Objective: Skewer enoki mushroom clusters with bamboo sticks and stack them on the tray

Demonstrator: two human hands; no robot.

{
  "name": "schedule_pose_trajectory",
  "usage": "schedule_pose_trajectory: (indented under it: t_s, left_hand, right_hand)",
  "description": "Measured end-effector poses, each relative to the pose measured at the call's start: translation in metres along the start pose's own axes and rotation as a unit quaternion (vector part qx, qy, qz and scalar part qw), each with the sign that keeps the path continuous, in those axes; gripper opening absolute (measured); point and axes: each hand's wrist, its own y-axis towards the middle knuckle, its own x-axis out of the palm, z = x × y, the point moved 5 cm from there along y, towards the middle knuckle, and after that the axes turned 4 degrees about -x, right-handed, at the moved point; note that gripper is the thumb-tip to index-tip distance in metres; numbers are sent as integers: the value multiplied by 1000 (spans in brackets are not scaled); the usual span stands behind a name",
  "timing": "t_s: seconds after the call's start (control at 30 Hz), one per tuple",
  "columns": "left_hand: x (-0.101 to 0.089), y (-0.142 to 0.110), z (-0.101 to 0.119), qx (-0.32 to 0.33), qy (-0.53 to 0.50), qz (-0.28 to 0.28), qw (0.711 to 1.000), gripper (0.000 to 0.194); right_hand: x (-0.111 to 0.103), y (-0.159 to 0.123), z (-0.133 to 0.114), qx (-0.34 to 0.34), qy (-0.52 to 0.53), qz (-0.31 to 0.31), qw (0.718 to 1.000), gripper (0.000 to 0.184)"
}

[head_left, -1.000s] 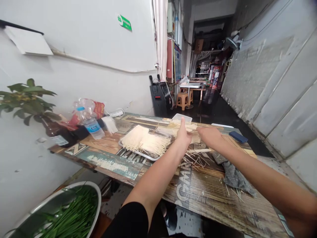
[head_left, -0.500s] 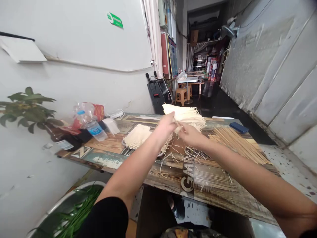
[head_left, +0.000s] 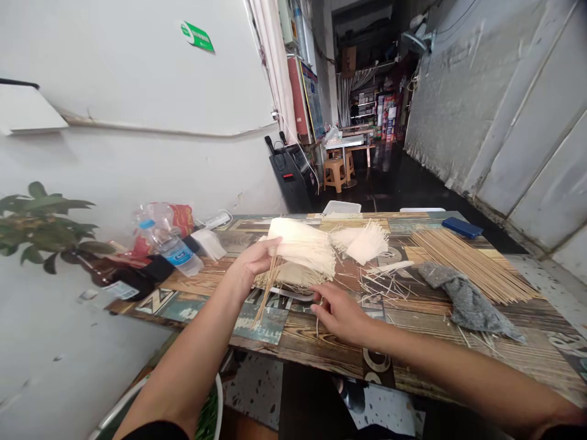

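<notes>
My left hand (head_left: 260, 256) is closed on a pale, flat bunch of enoki mushrooms (head_left: 300, 241), with several thin bamboo skewers (head_left: 266, 293) sticking out below toward me. The bunch is over a tray (head_left: 293, 294) stacked with similar pale bunches, partly hidden beneath it. By the tray's near right corner is my right hand (head_left: 342, 313), fingers apart and curved, holding nothing that I can see. To the right of the held bunch, more enoki bunches (head_left: 367, 241) lie on the wooden table (head_left: 316, 342). Loose pale strands (head_left: 385, 284) are scattered in front of them.
A grey cloth (head_left: 472, 299) and a spread of bamboo skewers (head_left: 477, 266) lie at right, near a blue box (head_left: 462, 228). At left are a water bottle (head_left: 172, 247), a brown bottle (head_left: 114, 275) and a plant. Greens fill a basin (head_left: 219, 391) below the table.
My hands were together over the far bunches; now they are apart. The left has come left and nearer with a skewered bunch, and the right has drawn back toward me. The view has shifted.
</notes>
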Motion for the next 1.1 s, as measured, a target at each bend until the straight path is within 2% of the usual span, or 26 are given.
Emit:
schedule_pose_trajectory:
  t_s: [0.07,0.1,0.17,0.2,0.27,0.33,0.4,0.53,0.63,0.7,0.73,0.77,0.8,0.83,0.87,0.9,0.97,1.03,1.1]
  left_hand:
    - [1,-6,6,11,-6,10,1000,38]
    - [3,-10,8,16,-10,15,1000,36]
    - [12,-17,11,25,-16,21,999,34]
    - [18,-21,12,29,-18,23,999,32]
    - [32,-29,12,38,-23,26,999,29]
    - [46,-38,14,46,-27,28,998,25]
    - [62,-48,18,53,-27,28,998,20]
    - [92,-76,36,90,8,15,996,15]
    - [101,-102,49,101,88,12,991,31]
    - [89,-116,58,145,163,50,975,38]
    - [78,-122,63,194,191,87,958,37]
    - [63,-127,67,258,203,130,936,34]
    - [46,-131,68,319,192,181,910,32]
    - [29,-130,63,352,166,210,897,29]
    - [13,-122,52,329,132,215,910,28]
    - [-3,-110,36,265,87,220,935,32]
    - [-20,-84,-1,153,3,186,971,43]
    - [-23,-62,-34,106,-103,138,979,43]
    - [-19,-47,-57,105,-149,109,977,39]
  right_hand:
    - [-21,7,-10,-75,-108,60,989,45]
    - [-33,12,-19,-120,-188,94,970,49]
    - [-49,24,-40,-197,-361,146,900,60]
    - [-53,31,-49,-217,-424,149,866,66]
    - [-57,48,-63,-225,-500,126,827,68]
    - [-59,62,-78,-225,-544,99,802,59]
    - [-64,72,-93,-218,-556,80,798,47]
    - [-96,87,-112,-165,-480,66,859,26]
    - [-132,98,-112,-130,-387,83,909,18]
    - [-155,106,-94,-62,-189,73,977,24]
    - [-161,109,-82,-18,-73,50,996,26]
    - [-162,112,-68,28,35,12,999,26]
    - [-159,113,-55,68,119,-37,990,26]
    - [-153,114,-43,101,181,-89,974,26]
    - [-146,114,-32,124,223,-137,957,28]
    - [-137,114,-22,138,250,-178,942,33]
    - [-118,117,-2,148,265,-223,926,42]
    - [-98,124,16,149,263,-251,919,47]
    - [-79,133,31,152,258,-279,912,50]
